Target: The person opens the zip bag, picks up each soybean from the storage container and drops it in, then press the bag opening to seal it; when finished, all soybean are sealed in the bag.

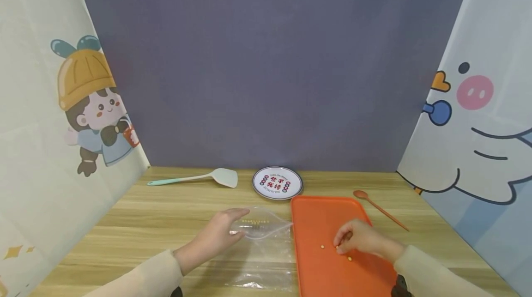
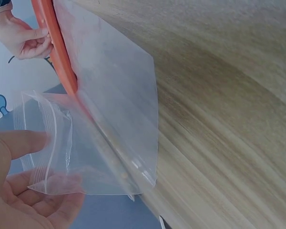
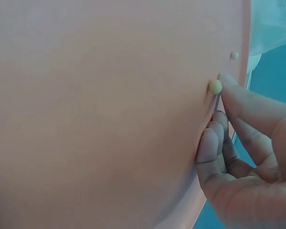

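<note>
My left hand [image 1: 222, 232] holds the mouth of a clear zip-lock bag [image 2: 105, 157], thumb on one side and fingers on the other. Several small yellow soybeans [image 1: 255, 221] show through the bag's opening. Over the orange tray [image 1: 324, 214], my right hand [image 1: 361, 238] has its thumb and fingertips together at a soybean [image 1: 337, 247], which they seem to pinch and largely cover. Two other soybeans lie on the tray near these fingers, one to the left [image 1: 322, 246] and one nearer the wrist [image 1: 350, 258].
A white plate with red lettering [image 1: 277, 183] sits at the back, touching or close to the tray. Left of it lies a spatula [image 1: 224, 177] with a mint handle. A wooden spoon [image 1: 380, 208] rests right of the tray. A dark panel [image 1: 266, 66] rises behind the table.
</note>
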The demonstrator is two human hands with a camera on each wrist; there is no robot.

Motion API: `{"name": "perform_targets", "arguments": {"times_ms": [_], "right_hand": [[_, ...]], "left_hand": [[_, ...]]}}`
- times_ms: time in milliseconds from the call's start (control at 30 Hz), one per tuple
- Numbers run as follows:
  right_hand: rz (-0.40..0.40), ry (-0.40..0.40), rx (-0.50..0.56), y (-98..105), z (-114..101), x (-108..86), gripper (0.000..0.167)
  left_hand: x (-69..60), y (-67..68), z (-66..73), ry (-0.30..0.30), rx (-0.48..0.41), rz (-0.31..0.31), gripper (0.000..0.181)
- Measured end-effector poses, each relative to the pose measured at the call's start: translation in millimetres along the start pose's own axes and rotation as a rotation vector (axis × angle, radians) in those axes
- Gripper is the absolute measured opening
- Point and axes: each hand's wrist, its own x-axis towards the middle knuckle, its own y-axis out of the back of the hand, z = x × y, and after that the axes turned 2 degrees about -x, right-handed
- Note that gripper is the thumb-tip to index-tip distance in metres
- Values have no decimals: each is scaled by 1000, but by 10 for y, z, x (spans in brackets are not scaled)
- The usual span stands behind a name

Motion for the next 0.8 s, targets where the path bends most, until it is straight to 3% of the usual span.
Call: {"name": "perform_targets", "arguments": {"times_ms": [367,800], "right_hand": [[42,-85,-6,72,-5,2,20],[128,36,8,46,-432,135,30]], "left_hand": [[-10,-19,25,4,1,-13,51],[18,-19,45,3,17,-20,51]]}}
